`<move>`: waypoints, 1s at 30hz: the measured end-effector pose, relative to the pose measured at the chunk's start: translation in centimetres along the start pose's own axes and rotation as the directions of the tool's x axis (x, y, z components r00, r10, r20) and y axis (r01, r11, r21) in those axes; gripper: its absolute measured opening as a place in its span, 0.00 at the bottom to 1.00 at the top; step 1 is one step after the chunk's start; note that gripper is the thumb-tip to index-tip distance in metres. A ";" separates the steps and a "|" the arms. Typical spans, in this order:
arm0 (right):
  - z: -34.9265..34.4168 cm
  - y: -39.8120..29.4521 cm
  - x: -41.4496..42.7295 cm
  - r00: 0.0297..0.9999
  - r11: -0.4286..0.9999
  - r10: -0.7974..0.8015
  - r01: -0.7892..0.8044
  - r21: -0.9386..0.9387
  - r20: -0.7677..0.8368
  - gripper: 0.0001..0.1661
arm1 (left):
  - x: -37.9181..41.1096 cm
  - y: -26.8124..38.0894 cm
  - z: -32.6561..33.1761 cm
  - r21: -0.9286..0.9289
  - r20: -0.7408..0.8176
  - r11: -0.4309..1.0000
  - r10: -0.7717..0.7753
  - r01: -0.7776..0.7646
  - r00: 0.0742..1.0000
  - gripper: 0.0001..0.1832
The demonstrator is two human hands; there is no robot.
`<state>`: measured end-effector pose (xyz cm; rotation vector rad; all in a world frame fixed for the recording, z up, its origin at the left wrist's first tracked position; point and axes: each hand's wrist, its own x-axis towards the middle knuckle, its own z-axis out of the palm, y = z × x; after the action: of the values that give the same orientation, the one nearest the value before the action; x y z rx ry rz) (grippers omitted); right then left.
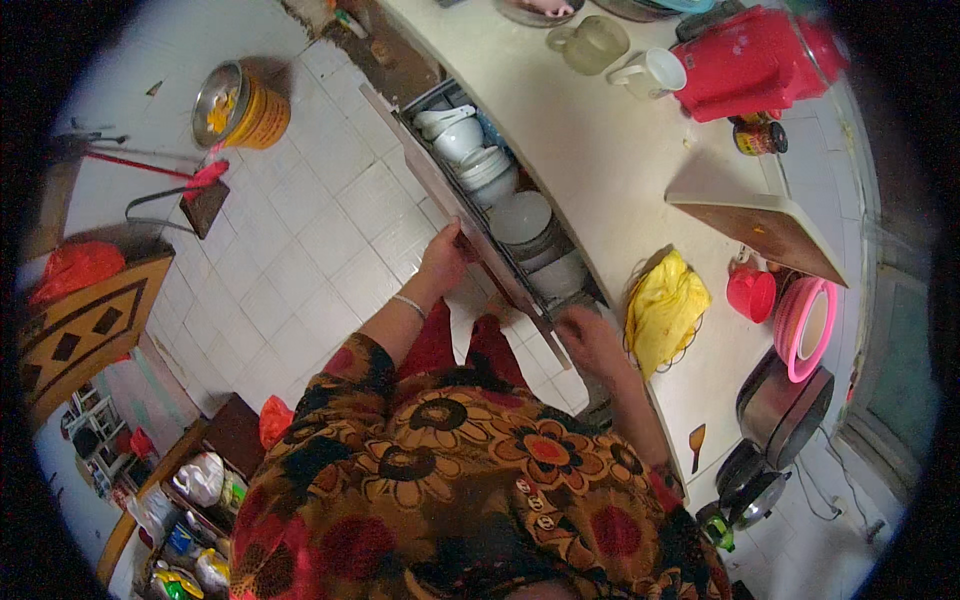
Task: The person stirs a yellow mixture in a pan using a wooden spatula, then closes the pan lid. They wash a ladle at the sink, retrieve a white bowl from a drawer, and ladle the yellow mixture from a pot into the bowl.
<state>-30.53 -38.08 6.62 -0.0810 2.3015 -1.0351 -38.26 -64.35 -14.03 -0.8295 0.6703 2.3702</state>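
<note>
An extended drawer (480,217) is below the countertop in front of me. Inside it are white spoons (444,118), a stack of white bowls (484,174), a large round bowl (520,217) and further pale dishes (559,276) at the right. My left hand (444,261) grips the outer side of the drawer front (427,166), its thumb near the upper edge. Over the drawer's right end, my right hand (589,339) is blurred with its fingers bent down; whether it holds anything there is unclear.
On the countertop (577,150) are a yellow cloth (667,311) on a wire rack, a propped board (757,225), a white mug (652,75), a red cup (750,292), pink baskets (806,330) and a small spatula (697,446). Behind my left side, a yellow bucket (259,112) and dustpan (204,208) stand on tiles.
</note>
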 end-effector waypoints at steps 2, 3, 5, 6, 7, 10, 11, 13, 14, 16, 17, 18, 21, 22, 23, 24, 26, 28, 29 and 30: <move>0.8 -0.4 2.9 0.999 0.968 -0.005 0.015 -0.251 0.039 0.10 | -1.6 0.6 -0.6 -0.006 -0.022 1.000 0.008 -0.008 1.000 0.18; 1.5 0.2 4.5 0.996 0.951 -0.022 0.048 -0.304 0.089 0.10 | -2.6 1.1 -0.6 0.003 -0.042 1.000 0.015 -0.015 0.999 0.18; 3.4 1.6 7.4 0.994 0.901 -0.013 0.060 -0.430 0.111 0.11 | -4.4 1.9 -0.7 0.014 -0.077 1.000 0.016 -0.015 0.997 0.19; 4.7 2.1 8.6 0.996 0.867 0.006 0.037 -0.496 0.085 0.11 | -5.1 2.0 -1.2 0.020 -0.094 1.000 0.015 -0.013 0.995 0.19; 5.7 2.5 9.7 0.995 0.819 -0.097 0.097 -0.566 0.029 0.12 | -5.3 2.0 -2.1 0.035 -0.077 0.999 0.028 -0.026 0.997 0.19; 8.4 2.6 12.6 0.940 0.661 -0.342 0.231 -0.714 -0.012 0.13 | -6.1 2.4 -3.8 0.078 -0.054 0.996 0.053 -0.048 0.997 0.20; 9.3 2.2 13.4 0.930 0.630 -0.365 0.273 -0.727 0.034 0.13 | -6.9 2.7 -3.7 0.088 -0.067 0.995 0.048 -0.042 0.997 0.20; 10.8 2.0 15.0 0.936 0.563 -0.314 0.320 -0.762 0.161 0.12 | -7.8 3.0 -4.6 0.092 -0.067 0.995 0.030 -0.024 0.997 0.21; 11.6 2.0 15.7 0.943 0.528 -0.233 0.329 -0.783 0.239 0.12 | -8.0 2.9 -5.4 0.084 -0.055 0.996 0.017 -0.013 0.998 0.21; 12.8 2.7 17.4 0.931 0.474 -0.135 0.362 -0.802 0.341 0.10 | -8.6 3.4 -5.4 0.101 -0.064 0.995 -0.004 0.010 0.998 0.22; 13.2 3.0 18.1 0.919 0.456 -0.119 0.386 -0.802 0.375 0.10 | -9.3 3.8 -4.7 0.120 -0.088 0.993 -0.012 0.023 0.996 0.22; 13.7 3.2 18.6 0.907 0.442 -0.099 0.409 -0.798 0.410 0.09 | -9.9 4.2 -4.4 0.139 -0.115 0.990 -0.024 0.039 0.993 0.22; 13.8 3.1 19.5 0.893 0.435 -0.209 0.450 -0.780 0.398 0.09 | -10.1 4.4 -4.8 0.153 -0.090 0.987 -0.032 0.045 0.995 0.22; 13.4 2.5 19.8 0.894 0.470 -0.192 0.446 -0.761 0.405 0.10 | -10.3 4.6 -4.8 0.171 -0.092 0.984 -0.028 0.043 0.995 0.22; 13.0 1.9 20.2 0.894 0.505 -0.174 0.441 -0.742 0.412 0.11 | -10.5 4.7 -4.7 0.189 -0.094 0.981 -0.025 0.043 0.995 0.22; 12.6 1.4 20.4 0.896 0.543 -0.154 0.429 -0.721 0.417 0.12 | -10.6 4.7 -4.7 0.210 -0.096 0.977 -0.027 0.046 0.995 0.22; 11.5 0.3 21.7 0.914 0.643 -0.032 0.328 -0.692 0.404 0.13 | -10.3 4.8 -4.9 0.224 -0.071 0.974 -0.027 0.042 0.997 0.22; 10.1 -0.2 22.4 0.935 0.787 0.019 0.204 -0.582 0.354 0.14 | -10.3 4.9 -4.9 0.252 -0.084 0.967 -0.027 0.048 0.996 0.22; 8.8 -0.2 22.1 0.952 0.870 0.015 0.138 -0.473 0.304 0.15 | -10.5 5.0 -4.8 0.273 -0.107 0.961 -0.025 0.054 0.994 0.22; 7.6 -0.3 21.5 0.967 0.934 0.019 0.073 -0.348 0.253 0.16 | -10.7 5.1 -4.7 0.295 -0.132 0.954 -0.025 0.063 0.991 0.21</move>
<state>-43.91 -49.57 -7.85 -0.3708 2.2267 -0.5691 -32.40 -74.31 -8.69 -0.8545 1.0221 2.1178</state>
